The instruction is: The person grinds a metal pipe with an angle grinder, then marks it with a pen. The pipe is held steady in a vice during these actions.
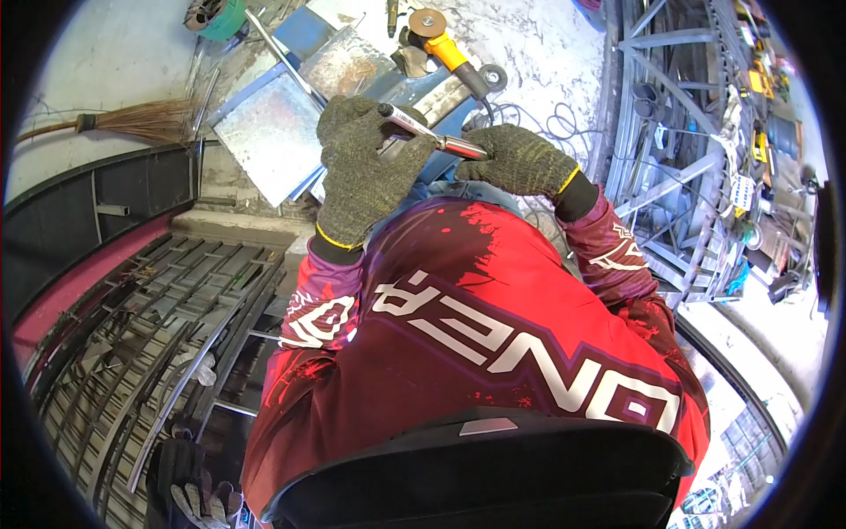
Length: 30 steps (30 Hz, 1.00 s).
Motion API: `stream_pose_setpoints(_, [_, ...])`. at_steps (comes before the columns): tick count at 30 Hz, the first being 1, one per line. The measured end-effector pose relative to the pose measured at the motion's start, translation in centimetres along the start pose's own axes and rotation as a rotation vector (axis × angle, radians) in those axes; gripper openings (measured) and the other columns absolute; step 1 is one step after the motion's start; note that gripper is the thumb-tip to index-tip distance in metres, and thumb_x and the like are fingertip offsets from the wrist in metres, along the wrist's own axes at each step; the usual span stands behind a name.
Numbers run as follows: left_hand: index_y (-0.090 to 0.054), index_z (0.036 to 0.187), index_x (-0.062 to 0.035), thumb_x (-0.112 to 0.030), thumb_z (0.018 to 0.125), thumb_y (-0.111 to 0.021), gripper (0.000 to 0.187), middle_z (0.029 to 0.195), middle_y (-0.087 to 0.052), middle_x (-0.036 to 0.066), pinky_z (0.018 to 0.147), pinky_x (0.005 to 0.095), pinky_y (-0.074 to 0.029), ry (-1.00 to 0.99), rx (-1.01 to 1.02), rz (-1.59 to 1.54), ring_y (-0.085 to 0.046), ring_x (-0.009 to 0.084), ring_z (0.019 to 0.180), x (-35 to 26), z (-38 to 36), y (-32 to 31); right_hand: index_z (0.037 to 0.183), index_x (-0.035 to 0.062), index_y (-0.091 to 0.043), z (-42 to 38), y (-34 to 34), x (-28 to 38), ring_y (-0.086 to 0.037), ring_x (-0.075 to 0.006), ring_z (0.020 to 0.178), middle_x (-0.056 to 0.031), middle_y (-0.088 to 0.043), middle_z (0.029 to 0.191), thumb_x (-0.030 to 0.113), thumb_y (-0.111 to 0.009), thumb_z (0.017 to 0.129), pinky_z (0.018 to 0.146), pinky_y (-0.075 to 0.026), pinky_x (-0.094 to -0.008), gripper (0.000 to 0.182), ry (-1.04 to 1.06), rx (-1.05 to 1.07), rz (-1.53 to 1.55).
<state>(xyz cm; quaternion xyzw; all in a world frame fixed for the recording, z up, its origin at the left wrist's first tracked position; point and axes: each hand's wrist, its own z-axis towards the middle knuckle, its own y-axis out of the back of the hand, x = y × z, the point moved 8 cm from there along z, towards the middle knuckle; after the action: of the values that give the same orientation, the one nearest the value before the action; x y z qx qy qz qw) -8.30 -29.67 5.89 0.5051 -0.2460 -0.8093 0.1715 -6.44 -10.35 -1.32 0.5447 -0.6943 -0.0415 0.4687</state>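
Both of my hands wear dark grey-green knitted gloves with yellow cuffs. A marker-like pen with a white and red barrel lies slanted between them, in front of my chest. My left hand is closed around its white, dark-tipped end. The fingers of my right hand pinch the red end. Just beyond my hands rests a yellow angle grinder with a brown disc. Flat metal plates lie beside my left hand.
A straw broom lies at the left, near a green bucket. Metal grating fills the lower left. Steel frames stand at the right. A thin cable curls on the floor beyond my right hand.
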Motion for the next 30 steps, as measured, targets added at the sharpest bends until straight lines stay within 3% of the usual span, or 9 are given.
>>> stream_pose_setpoints(8, [-0.074, 0.083, -0.0105, -0.022, 0.069, -0.087, 0.022, 0.079, -0.065, 0.007, 0.084, 0.0434, -0.044, -0.058, -0.029, 0.026, -0.062, 0.0301, 0.086, -0.3, 0.2, 0.2, 0.124, 0.0049, -0.068, 0.1, 0.0, 0.1, -0.067, -0.0411, 0.106, -0.0242, -0.070, 0.114, 0.052, -0.071, 0.090, 0.093, -0.052, -0.0449, 0.058, -0.008, 0.006, -0.008])
stream_pose_setpoints(22, [-0.077, 0.084, -0.0118, -0.021, 0.070, -0.086, 0.019, 0.081, -0.067, 0.005, 0.086, 0.0437, -0.044, 0.062, -0.009, -0.087, -0.061, 0.0293, 0.087, 0.2, 0.2, 0.3, 0.119, 0.0061, -0.068, 0.2, 0.1, 0.2, -0.067, -0.0404, 0.099, -0.0225, -0.070, 0.105, 0.050, -0.071, 0.091, 0.087, -0.052, -0.0460, 0.052, 0.047, -0.052, 0.013])
stream_pose_setpoints(30, [-0.078, 0.085, -0.0123, -0.020, 0.068, -0.086, 0.020, 0.082, -0.067, 0.005, 0.085, 0.0428, -0.044, 0.026, -0.035, -0.070, -0.061, 0.0289, 0.087, 0.3, 0.1, 0.1, 0.120, 0.0058, -0.068, 0.1, 0.2, 0.4, -0.067, -0.0400, 0.099, -0.0228, -0.070, 0.105, 0.050, -0.071, 0.091, 0.088, -0.052, -0.0458, 0.053, 0.040, -0.036, 0.015])
